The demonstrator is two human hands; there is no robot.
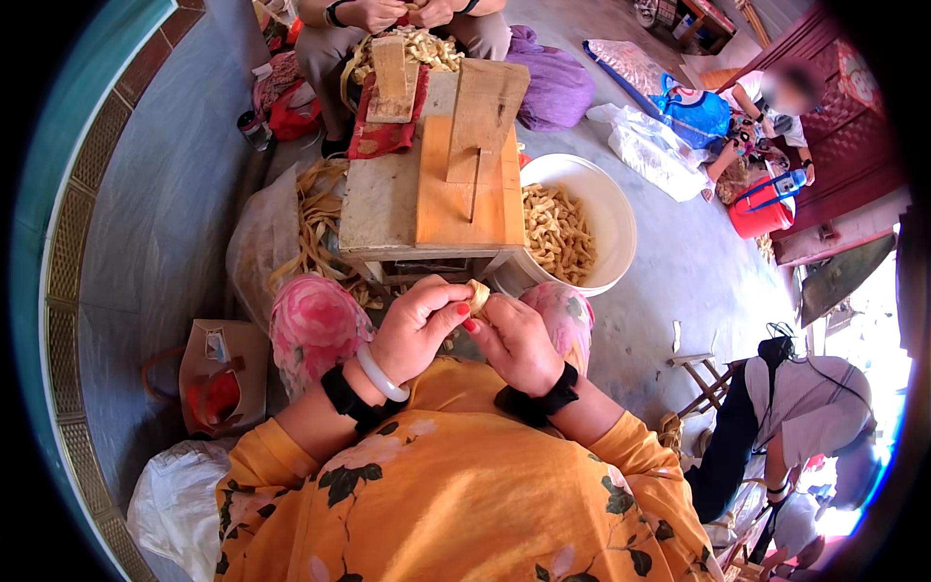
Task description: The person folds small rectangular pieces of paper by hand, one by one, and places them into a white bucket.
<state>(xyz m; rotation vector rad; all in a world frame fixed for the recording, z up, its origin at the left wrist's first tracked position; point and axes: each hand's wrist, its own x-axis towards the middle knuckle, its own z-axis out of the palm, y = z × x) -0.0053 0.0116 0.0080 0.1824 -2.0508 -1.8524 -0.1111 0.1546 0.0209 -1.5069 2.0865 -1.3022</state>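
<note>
My left hand (415, 328) and my right hand (521, 341) meet above my lap, fingers pinched together on one short, pale yellow knotted strip (478, 295). It looks like a tofu skin knot; part of it is hidden by the fingertips. Just beyond stands a low table (376, 209) bearing an orange-brown board (436, 209) with an upright wooden block (488, 107) and a thin upright rod (475, 189). Many similar knots (556, 233) fill part of a white bucket (613, 233) to the right. Long loose strips (315, 228) hang at the table's left.
Across the table a co-worker's hands (373, 14) work over a heap of knots (422, 48). A paper bag (225, 373) stands at left by a white sack (179, 500). A purple bundle (553, 82), a red bucket (761, 209) and other people are at right.
</note>
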